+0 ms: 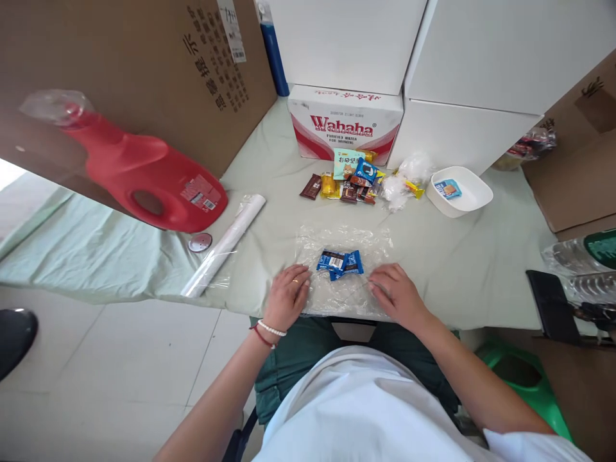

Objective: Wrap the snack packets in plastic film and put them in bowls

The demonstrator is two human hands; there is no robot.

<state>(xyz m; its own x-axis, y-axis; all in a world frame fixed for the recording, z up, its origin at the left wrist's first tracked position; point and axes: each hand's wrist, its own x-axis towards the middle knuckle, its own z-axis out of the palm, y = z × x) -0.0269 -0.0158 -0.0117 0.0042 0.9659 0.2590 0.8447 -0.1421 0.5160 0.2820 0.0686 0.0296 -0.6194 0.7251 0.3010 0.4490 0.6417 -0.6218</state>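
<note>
A crinkled sheet of clear plastic film (pixel 332 298) lies spread near the table's front edge. On its middle rest two blue snack packets (pixel 332 260), one partly over the other. My left hand (pixel 289 292) lies at the film's left edge, palm down, fingers stretched forward. At the opposite edge, my right hand (pixel 395 290) touches the film, its thumb apart from the fingers. Both hands look open; whether a fingertip grips any film is hard to see. Left of the film, a roll of plastic wrap (pixel 226 244) lies slantwise.
Several wrapped snacks (pixel 349 183) sit before a Wahaha carton (pixel 344 125). To their right are crumpled plastic (pixel 414 170) and a white bowl (pixel 474 200) holding one packet. A red jug (pixel 144 167) and round disc (pixel 199 242) are left. A black phone-like object (pixel 553 308) lies right.
</note>
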